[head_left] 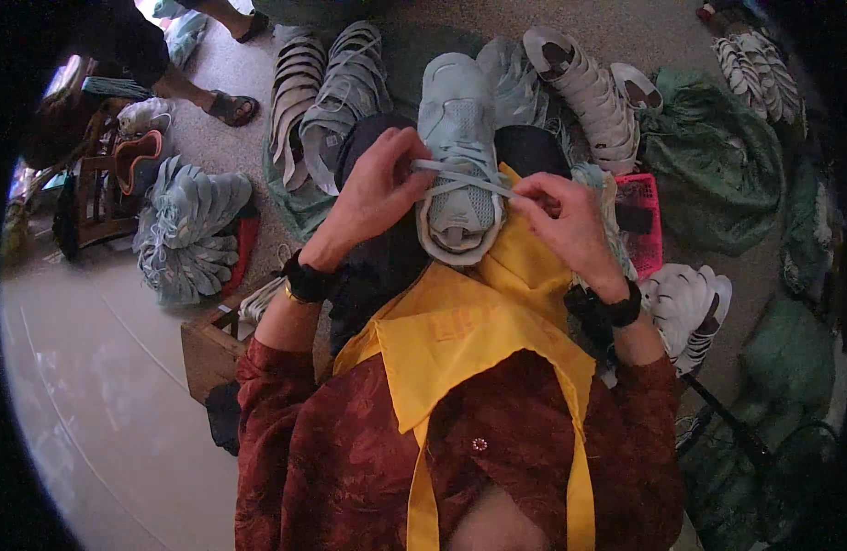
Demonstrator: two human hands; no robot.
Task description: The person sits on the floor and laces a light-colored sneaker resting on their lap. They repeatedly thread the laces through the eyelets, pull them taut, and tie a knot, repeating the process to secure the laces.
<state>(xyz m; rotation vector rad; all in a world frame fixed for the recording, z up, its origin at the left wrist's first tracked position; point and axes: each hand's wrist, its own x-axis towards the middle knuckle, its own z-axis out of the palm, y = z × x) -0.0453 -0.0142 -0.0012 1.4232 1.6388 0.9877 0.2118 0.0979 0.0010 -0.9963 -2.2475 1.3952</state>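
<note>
A pale mint sneaker upper (454,96) lies lengthwise over my lap, its rounded far end pointing away from me. Flat light laces (460,174) cross over its middle. My left hand (387,179) pinches the lace at the left edge of the upper, fingers closed. On the other side, my right hand (566,216) grips the lace between thumb and fingers, pulled out toward the right. Between the two hands the lace strands run across the mesh tongue. Below them, the near opening of the upper faces me, above a yellow apron (479,321).
Nested stacks of pale uppers stand ahead (345,96), at left (189,230) and at right (589,101). A pink basket (658,230) and green sacks (713,165) are on the right. A wooden stool (208,354) stands left. Another person's sandalled foot (232,108) is at upper left.
</note>
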